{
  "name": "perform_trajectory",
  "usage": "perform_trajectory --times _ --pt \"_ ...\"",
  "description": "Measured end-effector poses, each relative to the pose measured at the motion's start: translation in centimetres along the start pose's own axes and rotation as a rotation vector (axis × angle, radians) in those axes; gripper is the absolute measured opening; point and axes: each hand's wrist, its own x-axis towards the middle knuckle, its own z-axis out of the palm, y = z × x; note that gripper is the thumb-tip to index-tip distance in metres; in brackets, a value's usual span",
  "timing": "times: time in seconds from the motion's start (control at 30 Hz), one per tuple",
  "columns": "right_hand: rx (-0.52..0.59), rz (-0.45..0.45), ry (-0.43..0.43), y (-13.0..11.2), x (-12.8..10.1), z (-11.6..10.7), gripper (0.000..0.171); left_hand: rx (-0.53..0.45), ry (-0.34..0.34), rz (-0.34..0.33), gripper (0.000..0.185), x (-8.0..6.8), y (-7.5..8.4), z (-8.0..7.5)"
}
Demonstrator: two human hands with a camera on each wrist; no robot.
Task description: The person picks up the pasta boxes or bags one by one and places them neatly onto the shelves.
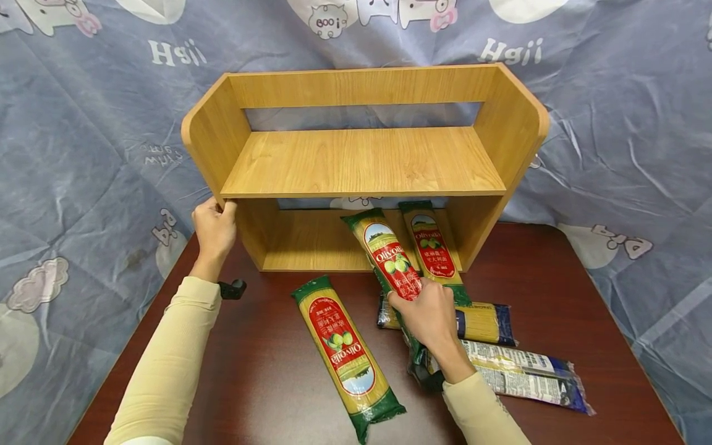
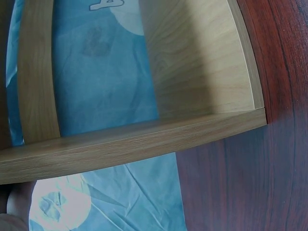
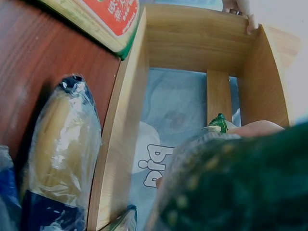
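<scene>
Right hand (image 1: 431,318) fingers pinch a green-and-red spaghetti pack (image 1: 389,259) — left hand (image 1: 214,228) grips the shelf (image 1: 361,162).

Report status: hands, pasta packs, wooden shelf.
Left hand grips two-tier wooden shelf edge. Right hand holds green-red spaghetti pack, tip in lower tier. Second green-red pack alongside.

Shelf unit (image 1: 361,162) at the back of the worktop (image 1: 261,383). Left hand (image 1: 214,230) on its left front edge. Right hand (image 1: 431,315) on a spaghetti packet (image 1: 389,259) reaching into the lower compartment, beside a second packet (image 1: 431,244). Third packet (image 1: 345,349) flat in front, two more packets (image 1: 489,322) (image 1: 528,374) to the right.
</scene>
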Motion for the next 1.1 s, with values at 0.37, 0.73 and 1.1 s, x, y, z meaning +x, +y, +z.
perform_trajectory --times 0.37,0.73,1.1 --pt "-0.016 -0.029 0.018 -0.4 2.2 0.0 0.036 -0.013 -0.003 0.001 0.02 0.3 0.1 0.1" --pt "0.004 0.011 -0.014 -0.9 3.8 0.7 0.039 -0.018 -0.001 -0.002 0.022 0.1 0.1 0.0" --pt "0.002 0.018 0.002 -0.9 5.6 1.7 0.037 -0.005 -0.014 -0.003 0.02 0.1 -0.1 0.0"
